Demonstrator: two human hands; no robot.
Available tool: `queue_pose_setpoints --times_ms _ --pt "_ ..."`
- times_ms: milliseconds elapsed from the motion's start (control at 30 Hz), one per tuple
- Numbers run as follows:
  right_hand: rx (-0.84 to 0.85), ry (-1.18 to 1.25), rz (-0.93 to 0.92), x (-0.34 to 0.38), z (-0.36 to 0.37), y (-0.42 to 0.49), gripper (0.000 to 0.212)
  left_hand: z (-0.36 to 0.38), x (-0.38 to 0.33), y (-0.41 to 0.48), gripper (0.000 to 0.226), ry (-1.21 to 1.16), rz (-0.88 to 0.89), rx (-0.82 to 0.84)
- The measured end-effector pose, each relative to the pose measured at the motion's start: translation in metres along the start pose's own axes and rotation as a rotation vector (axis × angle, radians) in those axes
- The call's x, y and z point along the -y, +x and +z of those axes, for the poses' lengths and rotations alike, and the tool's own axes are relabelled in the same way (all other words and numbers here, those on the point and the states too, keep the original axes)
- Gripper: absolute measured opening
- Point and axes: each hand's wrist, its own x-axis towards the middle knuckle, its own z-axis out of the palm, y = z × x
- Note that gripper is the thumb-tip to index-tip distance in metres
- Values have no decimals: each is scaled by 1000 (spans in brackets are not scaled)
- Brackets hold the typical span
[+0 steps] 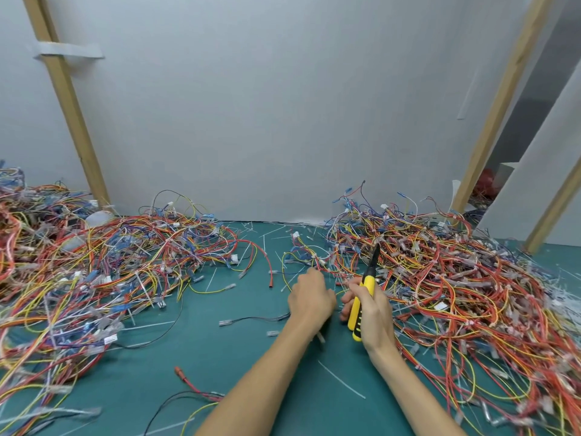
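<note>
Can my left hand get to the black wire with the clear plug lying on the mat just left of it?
Probably yes: the black wire lies alone on bare green mat right beside the left hand, nothing over it. The right hand holds yellow cutters.

A wiring workshop: tangled heaps of coloured wire harnesses [110,262] at nine and three o'clock on a green bench [239,350], with bare timber studs [69,99] at twelve.

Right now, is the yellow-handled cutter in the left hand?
No, the right hand grips the yellow-handled cutter, while the left hand touches the wires.
</note>
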Motion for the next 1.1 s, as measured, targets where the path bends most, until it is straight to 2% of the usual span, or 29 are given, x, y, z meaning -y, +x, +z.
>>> queue_pose_setpoints --times_ms 133,267,433,800,900,967,1100 --pt "-5 -36 -12 2 1 -1 25 -19 6 2 22 -311 16 -50" --pt "1 -31 -15 1 1 0 28 -62 24 1 15 -920 -60 80" --pt "18 -44 -16 2 1 0 29 -124 47 -6 16 -1327 -47 164" --pt "19 -26 -4 3 0 -1 29 -214 -4 -5 29 -1831 169 371" --pt "31 -8 -14 2 -1 0 22 -233 -17 -4 29 -1956 242 460" --pt "42 15 -6 1 -2 1 19 -231 -20 -3 28 -1987 247 479" --pt "62 61 29 4 -2 2 35 -191 -4 1 29 -1896 173 384"
